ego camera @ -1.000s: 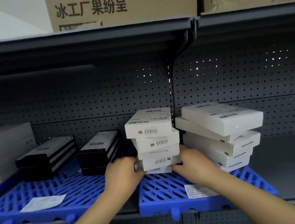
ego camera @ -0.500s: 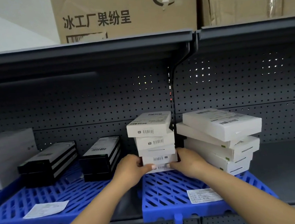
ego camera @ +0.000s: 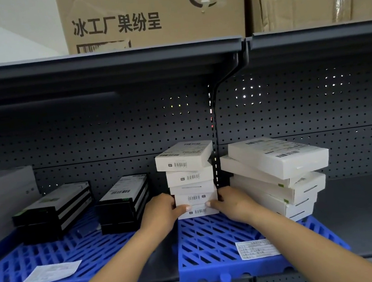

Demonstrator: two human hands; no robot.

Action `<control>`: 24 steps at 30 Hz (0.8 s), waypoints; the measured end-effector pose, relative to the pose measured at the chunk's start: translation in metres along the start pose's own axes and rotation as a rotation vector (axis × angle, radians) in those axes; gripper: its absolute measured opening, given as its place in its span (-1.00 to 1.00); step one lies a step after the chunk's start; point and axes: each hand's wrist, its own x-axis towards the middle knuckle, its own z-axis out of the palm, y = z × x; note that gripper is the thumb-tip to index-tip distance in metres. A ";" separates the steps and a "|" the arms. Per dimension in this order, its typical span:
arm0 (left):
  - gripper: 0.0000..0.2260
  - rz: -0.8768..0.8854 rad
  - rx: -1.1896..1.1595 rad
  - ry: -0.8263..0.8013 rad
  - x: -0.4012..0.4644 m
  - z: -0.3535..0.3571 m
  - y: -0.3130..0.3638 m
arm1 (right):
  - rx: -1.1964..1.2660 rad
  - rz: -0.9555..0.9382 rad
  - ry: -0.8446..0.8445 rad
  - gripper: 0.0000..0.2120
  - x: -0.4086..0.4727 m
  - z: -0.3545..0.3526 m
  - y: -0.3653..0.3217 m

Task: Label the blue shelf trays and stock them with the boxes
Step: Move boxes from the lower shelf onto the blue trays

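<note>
- White boxes (ego camera: 191, 180), five of them, stand in a stack at the back left corner of the right blue tray (ego camera: 215, 238), barcodes facing out.
- The left hand (ego camera: 159, 211) clamps the stack's left side low down, thumb across the front of the bottom two boxes, fingers curled round the side.
- The right hand (ego camera: 231, 202) mirrors it on the right side, thumb on the front, fingers wrapped behind, so each grip is closed on the lower boxes of the stack.
- The top box sits turned a little off the ones beneath it.
- Just to the right, a second stack of white boxes (ego camera: 278, 176) sits on the same tray, fanned and crooked, touching or nearly touching the right wrist.
- A paper label (ego camera: 257, 248) lies flat at the tray's front edge, right of centre.
- Over on the left blue tray (ego camera: 54, 257), two piles of black boxes (ego camera: 124, 201) sit side by side at the back, with another label (ego camera: 51, 272) near the front.
- Grey-white cartons (ego camera: 2, 200) fill the far left edge.
- Above, big cardboard boxes (ego camera: 152, 11) rest on the upper shelf (ego camera: 100, 62).
</note>
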 end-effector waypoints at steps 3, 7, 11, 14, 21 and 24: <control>-0.73 -0.016 -0.044 -0.040 -0.001 -0.003 -0.001 | 0.025 -0.012 0.003 -0.68 0.000 -0.001 0.000; -0.52 -0.121 -0.179 -0.034 -0.003 -0.014 -0.006 | 0.142 -0.068 0.122 -0.42 -0.003 -0.002 -0.005; -0.42 -0.055 -0.348 0.081 -0.003 -0.024 -0.005 | 0.140 -0.145 0.235 -0.48 -0.008 -0.007 -0.013; -0.63 0.016 -0.392 0.080 -0.007 -0.026 0.008 | 0.125 -0.166 0.252 -0.69 -0.009 -0.008 -0.017; -0.80 0.075 -0.367 0.172 -0.004 -0.015 0.012 | 0.069 -0.156 0.249 -0.75 -0.007 -0.010 -0.016; -0.80 0.079 -0.362 0.196 -0.005 -0.014 0.013 | 0.070 -0.155 0.244 -0.74 -0.008 -0.011 -0.013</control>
